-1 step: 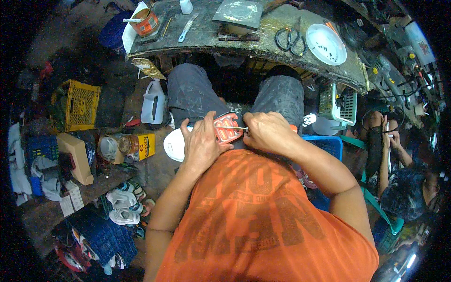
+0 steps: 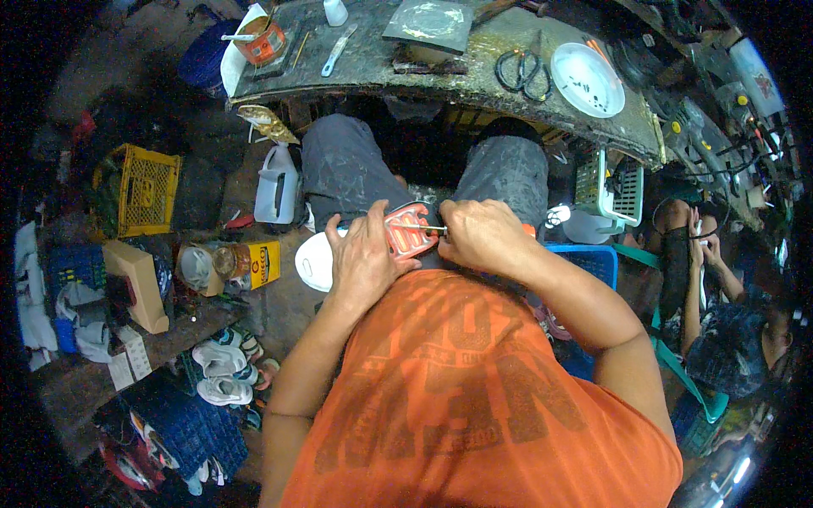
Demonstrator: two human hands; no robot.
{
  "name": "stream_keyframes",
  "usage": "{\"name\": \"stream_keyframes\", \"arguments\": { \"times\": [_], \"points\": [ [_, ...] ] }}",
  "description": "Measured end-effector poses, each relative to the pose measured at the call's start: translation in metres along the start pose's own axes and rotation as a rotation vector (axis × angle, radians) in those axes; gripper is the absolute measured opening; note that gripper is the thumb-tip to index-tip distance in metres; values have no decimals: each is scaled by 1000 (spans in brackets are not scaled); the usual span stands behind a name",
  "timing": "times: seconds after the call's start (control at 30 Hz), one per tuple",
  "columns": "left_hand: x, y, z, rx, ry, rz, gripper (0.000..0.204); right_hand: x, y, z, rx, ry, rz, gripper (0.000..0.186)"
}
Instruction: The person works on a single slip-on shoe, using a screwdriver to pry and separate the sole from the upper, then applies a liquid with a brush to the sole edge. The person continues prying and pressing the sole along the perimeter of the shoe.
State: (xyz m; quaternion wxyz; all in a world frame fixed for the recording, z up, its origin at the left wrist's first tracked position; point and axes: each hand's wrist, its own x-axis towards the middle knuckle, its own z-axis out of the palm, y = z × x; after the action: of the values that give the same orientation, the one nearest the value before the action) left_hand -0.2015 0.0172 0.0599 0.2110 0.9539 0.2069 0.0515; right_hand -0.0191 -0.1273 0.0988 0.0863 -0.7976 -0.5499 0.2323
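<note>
My left hand point(image 2: 364, 250) is closed on a shoe, fingers over its near side; the shoe's red and pale patterned sole point(image 2: 411, 243) faces up and a white part point(image 2: 314, 261) shows at the left. My right hand point(image 2: 481, 237) is closed on a slim tool whose metal shaft point(image 2: 428, 227) lies across the sole; its handle is hidden in the fist. Both hands sit over my lap, just above my orange shirt.
A worn bench point(image 2: 508, 25) ahead holds scissors point(image 2: 521, 76), a white bowl point(image 2: 587, 78), a knife and an orange tin. Crates point(image 2: 140, 190), a jug point(image 2: 275, 182), boxes and shoes lie leftward. Baskets point(image 2: 605, 186) and a co-worker point(image 2: 724, 339) are at right.
</note>
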Motion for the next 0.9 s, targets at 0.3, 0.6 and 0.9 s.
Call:
{"name": "stream_keyframes", "arguments": {
  "times": [0.3, 0.6, 0.9],
  "points": [
    [-10, -6, -29, 106, -66, -15, 106, -22, 20, -14, 264, 119, 294, 42],
    [13, 7, -25, -21, -76, 30, 97, -23, 38, 4, 237, 41, 140, 41],
    [-2, -35, -48, -151, -200, 68, 88, -5, 25, 13, 189, 44, -28, 32]
  ]
}}
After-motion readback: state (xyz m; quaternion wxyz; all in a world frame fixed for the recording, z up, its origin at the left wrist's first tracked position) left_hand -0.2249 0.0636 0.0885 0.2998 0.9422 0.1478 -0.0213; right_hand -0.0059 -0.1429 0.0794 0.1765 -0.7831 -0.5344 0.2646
